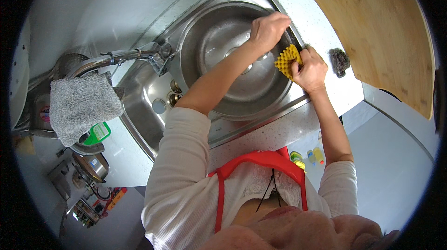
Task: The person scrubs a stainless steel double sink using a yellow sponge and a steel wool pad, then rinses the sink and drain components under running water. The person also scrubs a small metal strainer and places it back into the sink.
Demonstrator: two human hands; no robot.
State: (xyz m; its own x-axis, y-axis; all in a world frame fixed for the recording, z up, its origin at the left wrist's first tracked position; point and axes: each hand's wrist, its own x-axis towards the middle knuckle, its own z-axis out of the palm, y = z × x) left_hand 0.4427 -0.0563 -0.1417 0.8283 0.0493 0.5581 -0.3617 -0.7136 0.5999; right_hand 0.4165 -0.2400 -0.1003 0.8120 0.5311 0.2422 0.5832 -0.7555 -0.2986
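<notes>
A large round stainless steel basin (213,40) lies over the right part of a steel sink (139,101). My left hand (270,32) is above the basin's far right side with its fingers curled; whether it grips anything does not show. My right hand (310,70) holds a yellow sponge (288,61) with a bumpy face, at the basin's right rim. Left of the basin is a chrome faucet (122,55).
On the counter right of the sink lies a dark scouring pad (339,62), beside a large wooden board (384,33). At left are a grey cloth (83,105), a green bottle (98,133) and a metal pot (92,166). Several bottles stand low at right.
</notes>
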